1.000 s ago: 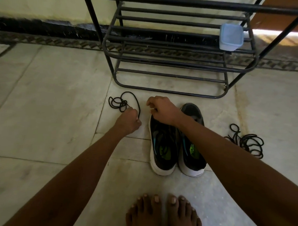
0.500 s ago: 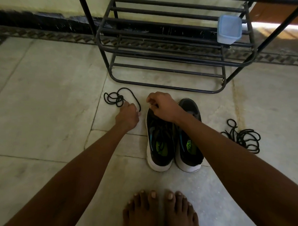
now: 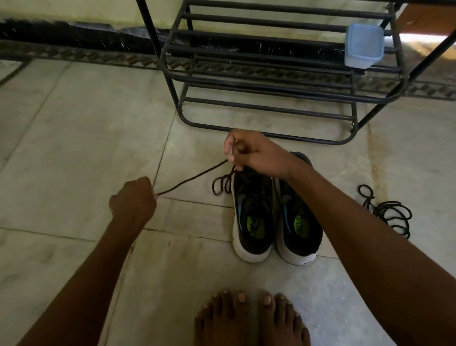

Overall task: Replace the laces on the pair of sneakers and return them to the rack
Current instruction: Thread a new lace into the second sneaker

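Bare floor (image 3: 66, 145) lies open left of the sneakers (image 3: 274, 216). The rack (image 3: 262, 132) blocks just beyond their toes, a taut lace (image 3: 192, 178) crosses left, and a coiled lace (image 3: 384, 208) lies right.

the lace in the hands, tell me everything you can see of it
The lace is a thin dark cord, round and woven by its look. One stretch runs taut and slanted between the left hand, which pinches its end, and the right hand, which holds it above the toe of the left sneaker. Below the right hand the slack hangs in a few loose loops onto the floor beside that toe. Whether it is threaded through any eyelet cannot be told.
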`<act>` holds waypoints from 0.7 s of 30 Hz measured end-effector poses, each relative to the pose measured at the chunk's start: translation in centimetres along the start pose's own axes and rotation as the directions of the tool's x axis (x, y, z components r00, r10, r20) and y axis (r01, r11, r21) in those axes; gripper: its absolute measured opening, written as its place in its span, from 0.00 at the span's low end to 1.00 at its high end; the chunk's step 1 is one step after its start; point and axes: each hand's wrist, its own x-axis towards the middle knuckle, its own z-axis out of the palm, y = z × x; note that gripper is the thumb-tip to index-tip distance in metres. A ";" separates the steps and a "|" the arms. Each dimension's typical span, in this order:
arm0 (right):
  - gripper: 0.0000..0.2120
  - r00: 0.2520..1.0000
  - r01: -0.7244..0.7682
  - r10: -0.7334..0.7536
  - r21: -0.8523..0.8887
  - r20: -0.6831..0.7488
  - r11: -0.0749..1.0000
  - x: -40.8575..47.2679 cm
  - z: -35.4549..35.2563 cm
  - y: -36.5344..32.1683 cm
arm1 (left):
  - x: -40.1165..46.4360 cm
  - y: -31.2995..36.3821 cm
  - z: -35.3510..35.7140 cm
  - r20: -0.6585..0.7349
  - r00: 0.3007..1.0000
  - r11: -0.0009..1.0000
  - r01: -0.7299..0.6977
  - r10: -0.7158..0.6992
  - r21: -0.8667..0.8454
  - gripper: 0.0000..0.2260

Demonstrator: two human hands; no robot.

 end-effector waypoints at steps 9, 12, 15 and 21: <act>0.09 0.972 0.232 -0.235 -0.167 0.005 0.958 -0.6 1.6 -4.1 | -2.5 4.3 -3.5 0.207 0.612 0.289 -0.037 0.763 -0.957 0.30; 0.12 0.977 0.191 -0.199 -0.106 -0.074 0.976 -1.1 -0.5 -4.4 | -1.5 2.9 -2.8 0.122 0.769 0.189 0.002 0.627 -0.982 0.10; 0.10 0.979 0.161 -0.171 -0.096 -0.109 0.982 -1.9 -2.5 -3.9 | 1.0 0.2 -1.1 0.039 0.975 0.501 -0.078 0.218 -0.862 0.08; 0.02 0.975 0.217 -0.220 -0.143 -0.007 0.966 -1.5 -0.6 -4.7 | 0.0 2.2 -3.5 -0.011 0.882 0.663 -0.362 0.470 -0.655 0.31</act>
